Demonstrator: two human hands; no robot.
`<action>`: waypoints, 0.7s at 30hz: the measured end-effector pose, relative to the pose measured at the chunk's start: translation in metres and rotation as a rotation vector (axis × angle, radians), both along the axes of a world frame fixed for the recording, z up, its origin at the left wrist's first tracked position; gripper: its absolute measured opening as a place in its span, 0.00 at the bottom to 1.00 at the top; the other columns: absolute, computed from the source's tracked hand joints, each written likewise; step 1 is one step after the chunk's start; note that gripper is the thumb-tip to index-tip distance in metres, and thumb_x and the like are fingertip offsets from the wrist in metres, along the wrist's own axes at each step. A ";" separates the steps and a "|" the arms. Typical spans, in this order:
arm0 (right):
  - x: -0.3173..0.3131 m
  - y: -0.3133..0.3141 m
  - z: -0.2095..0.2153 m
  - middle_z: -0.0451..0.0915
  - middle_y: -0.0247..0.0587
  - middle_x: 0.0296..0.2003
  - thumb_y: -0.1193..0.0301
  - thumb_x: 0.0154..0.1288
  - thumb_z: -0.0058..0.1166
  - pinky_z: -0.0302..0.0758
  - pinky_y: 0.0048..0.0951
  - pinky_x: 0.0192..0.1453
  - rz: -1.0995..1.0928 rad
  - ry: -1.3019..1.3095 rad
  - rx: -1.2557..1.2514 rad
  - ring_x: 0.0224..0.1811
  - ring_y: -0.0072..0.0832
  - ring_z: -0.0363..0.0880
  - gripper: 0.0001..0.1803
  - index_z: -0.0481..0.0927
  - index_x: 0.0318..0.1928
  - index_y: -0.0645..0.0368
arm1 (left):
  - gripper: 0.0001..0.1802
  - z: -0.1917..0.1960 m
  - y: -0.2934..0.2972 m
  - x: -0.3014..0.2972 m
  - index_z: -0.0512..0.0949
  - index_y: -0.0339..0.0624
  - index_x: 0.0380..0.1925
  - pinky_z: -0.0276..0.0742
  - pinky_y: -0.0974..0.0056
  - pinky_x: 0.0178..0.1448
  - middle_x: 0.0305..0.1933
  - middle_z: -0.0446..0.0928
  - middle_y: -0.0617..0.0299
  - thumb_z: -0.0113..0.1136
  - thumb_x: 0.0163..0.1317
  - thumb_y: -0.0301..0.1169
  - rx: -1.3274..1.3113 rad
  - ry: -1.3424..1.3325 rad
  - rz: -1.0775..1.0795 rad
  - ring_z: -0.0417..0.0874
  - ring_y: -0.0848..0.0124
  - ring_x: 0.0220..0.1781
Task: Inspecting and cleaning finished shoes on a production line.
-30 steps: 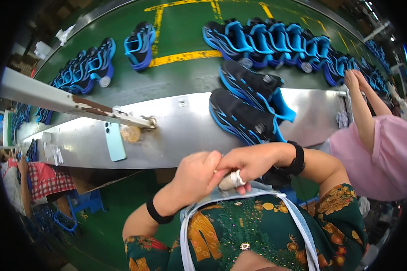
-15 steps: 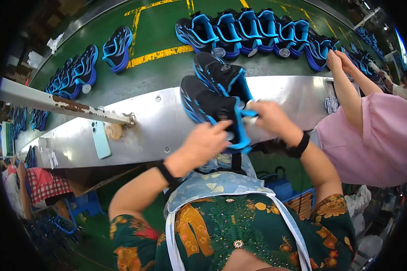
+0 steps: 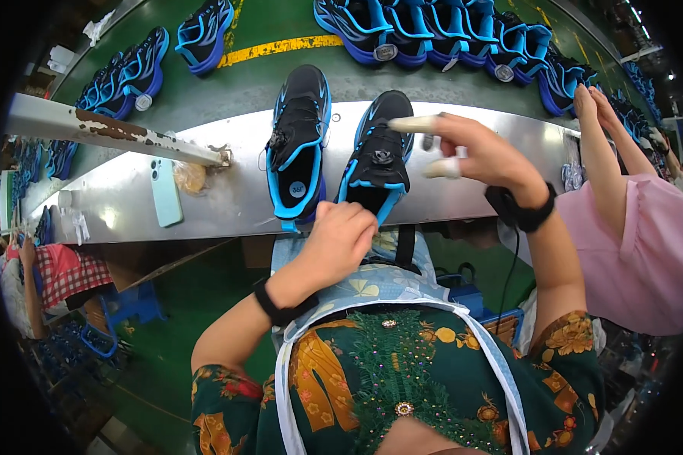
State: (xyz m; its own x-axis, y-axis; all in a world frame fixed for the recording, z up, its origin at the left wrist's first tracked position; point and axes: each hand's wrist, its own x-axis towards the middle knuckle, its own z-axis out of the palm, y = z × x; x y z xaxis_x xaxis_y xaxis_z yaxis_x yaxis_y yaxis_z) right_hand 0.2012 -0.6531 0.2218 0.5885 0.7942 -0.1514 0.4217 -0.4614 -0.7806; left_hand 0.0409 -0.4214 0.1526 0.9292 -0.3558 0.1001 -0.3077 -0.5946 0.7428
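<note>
Two black and blue sneakers lie side by side on the metal ledge, toes pointing away from me. My left hand (image 3: pixel 340 241) is closed on the heel of the right sneaker (image 3: pixel 379 155), which has a round dial on its tongue. Over that sneaker's toe end is my right hand (image 3: pixel 470 148), thumb and index finger apart with nothing between them; pale covers sit on these two fingertips. Its index tip overlaps the upper, and I cannot tell whether it touches. The left sneaker (image 3: pixel 300 144) stands apart from both hands, a round label visible inside.
Beyond the metal ledge (image 3: pixel 243 189), a green surface carries a row of similar sneakers (image 3: pixel 440 30) and more at left. A painted metal bar (image 3: pixel 122 129), a light-green phone (image 3: pixel 166 193) and a crumpled clear bag (image 3: pixel 190 178) are to the left. A co-worker in pink (image 3: pixel 614 250) works at right.
The two sneakers, held together and tilted before, now rest apart on the ledge. My left hand has moved to one heel; my right hand has let go and moved up toward the toe.
</note>
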 end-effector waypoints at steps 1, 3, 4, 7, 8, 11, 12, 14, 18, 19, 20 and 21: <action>0.001 0.009 -0.015 0.77 0.41 0.36 0.73 0.50 0.68 0.75 0.34 0.35 0.095 -0.090 0.087 0.31 0.33 0.79 0.38 0.73 0.65 0.41 | 0.01 -0.001 -0.008 0.004 0.76 0.42 0.31 0.61 0.58 0.49 0.31 0.75 0.59 0.56 0.59 0.26 0.026 -0.024 -0.022 0.76 0.60 0.40; -0.005 0.040 -0.037 0.74 0.43 0.38 0.74 0.48 0.66 0.76 0.38 0.37 0.258 -0.320 0.086 0.34 0.41 0.79 0.36 0.74 0.62 0.43 | 0.01 -0.002 -0.010 0.009 0.75 0.42 0.30 0.60 0.58 0.49 0.29 0.74 0.59 0.55 0.59 0.26 0.053 -0.038 -0.046 0.76 0.59 0.38; -0.010 0.057 -0.040 0.73 0.45 0.39 0.75 0.48 0.66 0.77 0.40 0.38 0.330 -0.461 -0.005 0.36 0.45 0.79 0.34 0.75 0.59 0.44 | 0.01 0.000 -0.006 0.011 0.75 0.41 0.29 0.63 0.57 0.48 0.29 0.75 0.58 0.54 0.57 0.24 0.069 -0.028 -0.049 0.76 0.57 0.36; -0.018 0.054 -0.029 0.72 0.45 0.36 0.77 0.48 0.63 0.77 0.42 0.39 0.303 -0.480 -0.034 0.37 0.47 0.80 0.28 0.76 0.53 0.46 | 0.04 -0.004 0.013 0.016 0.77 0.40 0.31 0.66 0.59 0.42 0.30 0.77 0.56 0.53 0.59 0.25 -0.039 0.030 0.040 0.77 0.59 0.33; -0.018 0.043 -0.027 0.72 0.45 0.36 0.77 0.49 0.61 0.77 0.41 0.37 0.322 -0.455 -0.040 0.35 0.46 0.80 0.27 0.76 0.53 0.46 | 0.06 -0.006 0.017 0.014 0.78 0.40 0.34 0.66 0.64 0.37 0.31 0.78 0.57 0.52 0.61 0.27 -0.164 0.075 0.128 0.77 0.63 0.31; -0.023 0.023 -0.025 0.71 0.43 0.35 0.79 0.48 0.61 0.76 0.42 0.38 0.314 -0.369 -0.147 0.36 0.46 0.79 0.29 0.75 0.53 0.48 | 0.16 0.030 0.016 0.034 0.81 0.41 0.47 0.60 0.75 0.28 0.31 0.81 0.64 0.54 0.69 0.39 -0.542 0.850 0.254 0.69 0.83 0.27; -0.024 0.022 -0.023 0.70 0.43 0.34 0.80 0.45 0.62 0.75 0.43 0.39 0.291 -0.335 -0.176 0.37 0.46 0.78 0.31 0.74 0.54 0.49 | 0.17 0.039 0.017 0.041 0.81 0.41 0.49 0.58 0.76 0.27 0.30 0.81 0.64 0.55 0.69 0.41 -0.592 1.008 0.214 0.67 0.84 0.24; -0.023 0.023 -0.018 0.74 0.44 0.35 0.80 0.49 0.62 0.75 0.42 0.42 0.229 -0.136 -0.089 0.37 0.45 0.79 0.32 0.75 0.58 0.49 | 0.18 0.031 0.010 0.041 0.80 0.40 0.49 0.55 0.75 0.23 0.29 0.82 0.62 0.57 0.68 0.42 -0.508 0.904 0.130 0.62 0.85 0.20; -0.028 0.015 -0.058 0.79 0.45 0.32 0.76 0.55 0.65 0.76 0.37 0.42 0.080 0.012 0.273 0.34 0.40 0.78 0.28 0.80 0.59 0.50 | 0.15 0.008 0.001 0.034 0.80 0.37 0.45 0.60 0.75 0.28 0.28 0.81 0.65 0.58 0.69 0.38 -0.729 0.994 0.253 0.66 0.85 0.24; -0.041 0.018 -0.061 0.78 0.44 0.31 0.74 0.54 0.66 0.76 0.36 0.39 0.000 -0.142 0.208 0.32 0.39 0.77 0.27 0.80 0.58 0.51 | 0.14 -0.003 -0.005 0.027 0.81 0.36 0.42 0.63 0.75 0.32 0.29 0.82 0.65 0.57 0.69 0.37 -0.737 0.847 0.286 0.69 0.84 0.26; -0.053 0.020 -0.060 0.78 0.43 0.29 0.73 0.54 0.67 0.75 0.34 0.36 -0.080 -0.297 0.142 0.31 0.39 0.77 0.26 0.81 0.56 0.52 | 0.13 -0.009 -0.008 0.023 0.82 0.36 0.39 0.65 0.75 0.36 0.29 0.82 0.65 0.56 0.70 0.35 -0.742 0.698 0.317 0.71 0.83 0.28; -0.060 0.021 -0.056 0.78 0.43 0.29 0.71 0.52 0.69 0.74 0.33 0.32 -0.099 -0.447 0.107 0.29 0.37 0.77 0.27 0.82 0.55 0.52 | 0.14 -0.006 -0.006 0.022 0.83 0.34 0.34 0.68 0.75 0.43 0.31 0.83 0.65 0.54 0.71 0.32 -0.689 0.744 0.294 0.73 0.80 0.30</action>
State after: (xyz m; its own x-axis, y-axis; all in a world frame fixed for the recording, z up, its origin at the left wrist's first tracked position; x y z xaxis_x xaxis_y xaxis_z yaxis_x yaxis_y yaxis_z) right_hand 0.1416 -0.6322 0.1656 0.6506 0.7285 0.2143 0.6859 -0.4426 -0.5776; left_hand 0.0630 -0.4271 0.1462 0.8800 -0.1900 -0.4353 0.4515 0.0503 0.8909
